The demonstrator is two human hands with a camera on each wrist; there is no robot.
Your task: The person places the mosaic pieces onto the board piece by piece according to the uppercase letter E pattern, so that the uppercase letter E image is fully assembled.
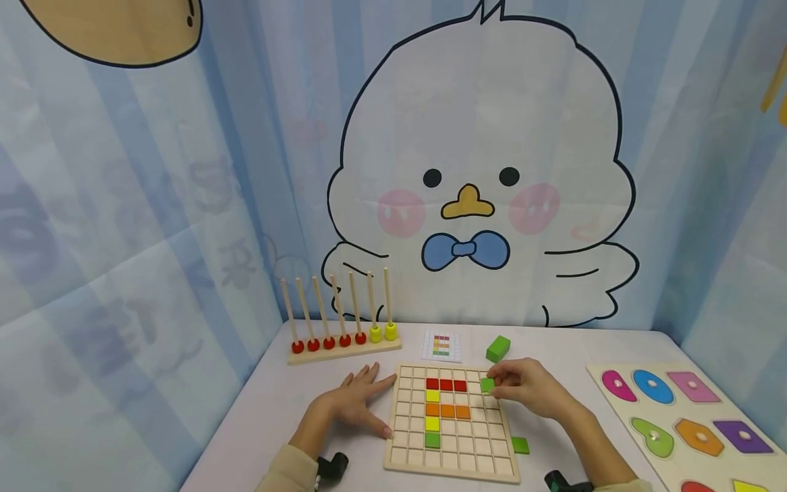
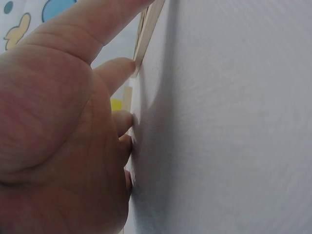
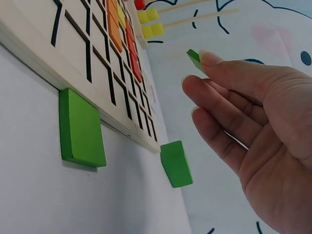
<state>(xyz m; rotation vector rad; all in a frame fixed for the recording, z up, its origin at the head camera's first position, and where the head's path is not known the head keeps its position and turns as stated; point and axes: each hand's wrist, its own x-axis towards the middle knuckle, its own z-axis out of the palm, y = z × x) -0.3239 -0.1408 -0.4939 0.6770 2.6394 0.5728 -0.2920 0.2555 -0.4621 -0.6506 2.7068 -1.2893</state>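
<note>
A wooden grid board (image 1: 412, 461) lies on the table with red, yellow, orange and green square tiles set in some cells. My right hand (image 1: 533, 386) pinches a green tile (image 1: 487, 385) between thumb and fingertips, above the board's upper right corner; the right wrist view shows the tile (image 3: 195, 59) held on edge. My left hand (image 1: 356, 400) lies spread at the board's left side, thumb and index fingertip against its edge. One loose green tile (image 1: 520, 445) sits by the board's right edge. Behind the board stands a green block or stack (image 1: 498, 348).
A printed pattern card (image 1: 441, 346) lies behind the board. At the back left stands a wooden peg rack (image 1: 344, 353) with red and yellow beads. A shape puzzle board (image 1: 667, 410) with knobbed pieces lies on the right. A printed curtain (image 1: 479, 123) surrounds the table.
</note>
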